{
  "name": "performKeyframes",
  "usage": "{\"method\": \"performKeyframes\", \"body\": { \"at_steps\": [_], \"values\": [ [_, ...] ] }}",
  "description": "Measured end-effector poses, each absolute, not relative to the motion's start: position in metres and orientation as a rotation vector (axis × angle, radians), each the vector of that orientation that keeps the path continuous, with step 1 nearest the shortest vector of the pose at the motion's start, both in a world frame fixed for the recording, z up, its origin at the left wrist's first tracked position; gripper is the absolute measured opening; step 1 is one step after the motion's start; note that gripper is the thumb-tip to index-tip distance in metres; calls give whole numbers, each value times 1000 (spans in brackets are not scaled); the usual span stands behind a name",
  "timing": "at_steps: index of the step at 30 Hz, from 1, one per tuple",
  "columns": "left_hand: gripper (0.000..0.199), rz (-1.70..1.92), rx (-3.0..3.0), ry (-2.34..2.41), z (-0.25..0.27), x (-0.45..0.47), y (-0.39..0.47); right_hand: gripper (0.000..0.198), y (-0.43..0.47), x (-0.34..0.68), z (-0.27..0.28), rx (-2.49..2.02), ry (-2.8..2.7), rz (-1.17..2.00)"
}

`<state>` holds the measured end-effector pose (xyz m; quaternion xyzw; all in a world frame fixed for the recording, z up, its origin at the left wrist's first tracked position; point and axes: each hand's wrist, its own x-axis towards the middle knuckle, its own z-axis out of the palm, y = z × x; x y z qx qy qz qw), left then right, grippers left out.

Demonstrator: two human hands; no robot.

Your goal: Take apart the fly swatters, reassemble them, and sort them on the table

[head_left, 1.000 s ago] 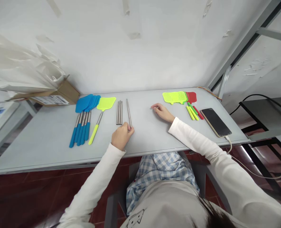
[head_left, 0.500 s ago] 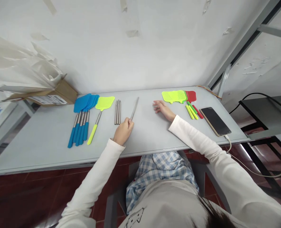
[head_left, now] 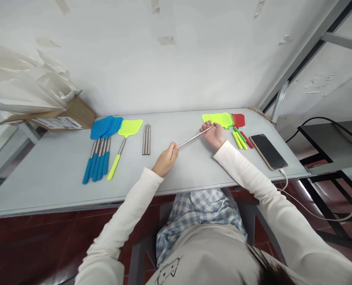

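In the head view, my left hand point(head_left: 165, 159) is closed around one end of a thin metal rod point(head_left: 194, 138). The rod slants up to the right above the table. Its far end meets my right hand point(head_left: 214, 134), turned palm up, with fingers curled and thumb at the rod's tip. Left of my left hand lie several bare metal rods point(head_left: 146, 139) side by side. Behind my right hand are yellow-green fly swatter heads point(head_left: 217, 118) and a red swatter head point(head_left: 238, 120). Yellow handle grips point(head_left: 239, 140), a green one and a red grip point(head_left: 247, 139) lie nearby.
Blue fly swatters point(head_left: 100, 152) and a yellow-green fly swatter point(head_left: 125, 146) lie at the left of the grey table point(head_left: 54, 158). A cardboard box point(head_left: 75, 114) stands at the back left. A phone point(head_left: 268, 151) with a white cable lies at the right.
My left hand has moved right, and the rod has swung down toward the right, with more of it showing. My right hand has turned palm up and closed at its tip.
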<state>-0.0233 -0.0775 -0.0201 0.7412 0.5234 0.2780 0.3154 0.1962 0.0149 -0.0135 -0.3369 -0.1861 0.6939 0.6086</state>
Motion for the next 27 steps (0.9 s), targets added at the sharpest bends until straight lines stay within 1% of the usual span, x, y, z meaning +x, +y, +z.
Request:
{"method": "performKeyframes", "body": {
  "at_steps": [4, 8, 13, 17, 20, 24, 27],
  "values": [
    [27, 703, 2013, 1363, -21, -13, -77, 15, 12, 199, -11, -836, -624, 1451],
    [28, 773, 1976, 1392, -20, -7, -79, 26, 8, 200, -12, -919, -843, 1315],
    [29, 861, 1960, 1439, -9, -10, -77, 28, 1, 196, -20, -942, -869, 1302],
    [29, 805, 1955, 1431, -4, -6, -77, 32, -8, 186, -24, -1003, -1037, 1250],
    [29, 802, 1921, 1378, -9, 3, -80, 29, -17, 177, -20, -985, -997, 1279],
    [30, 884, 1850, 1310, -16, 9, -82, 25, -25, 175, -10, -913, -905, 1310],
    [35, 843, 1859, 1273, -15, 3, -79, 27, -24, 179, -1, -910, -943, 1342]
  ]
}}
